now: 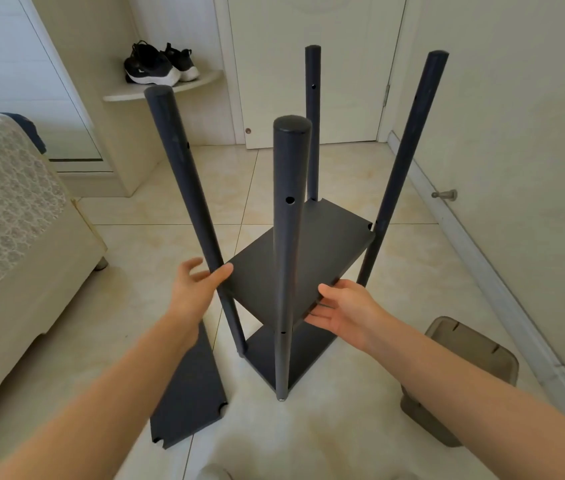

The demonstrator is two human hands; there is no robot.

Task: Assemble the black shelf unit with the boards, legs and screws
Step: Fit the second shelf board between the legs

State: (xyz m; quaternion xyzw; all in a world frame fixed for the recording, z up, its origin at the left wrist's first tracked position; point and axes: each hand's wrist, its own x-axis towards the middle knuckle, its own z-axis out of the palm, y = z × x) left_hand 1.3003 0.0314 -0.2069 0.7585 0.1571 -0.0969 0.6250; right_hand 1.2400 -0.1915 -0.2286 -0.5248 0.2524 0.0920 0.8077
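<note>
- Left hand (201, 282) spread open at the near-left corner of the half-built unit. Its thumb lies against the corner of the flat black rectangular shelf board (305, 251), and its loose, uncurled fingers sit on the other side of the near-left black round leg (189, 188). It grips nothing.
- Right hand (343, 313) turned palm-up at the same shelf board's near-right edge, with the thumb on top and straight fingers beneath, pinching the edge between them.
- The shelf board sits part-way up among four upright legs, and its far-right corner notch meets the far-right black round leg (407, 150).
- The unit stands on the pale glossy tiled floor (343, 174) directly in front of the person. A black bottom board (295, 358) lies flat on the tiles, with the legs rising from its corners.
- The nearest black round leg (289, 209) shows small screw holes along its side. A thinner-looking far black leg (313, 116) stands behind it.
- A spare black board with notched corners (191, 393) lies flat on the floor just left of the unit, partly under the left forearm.
- A grey translucent plastic container (464, 368) sits on the floor to the right, below the right forearm.
- Also in the room are a bed with a cream lace cover (4, 202) at left, black trainers with white soles (160, 64) on a cream corner shelf (170, 88), and a white door (309, 64) beyond.
</note>
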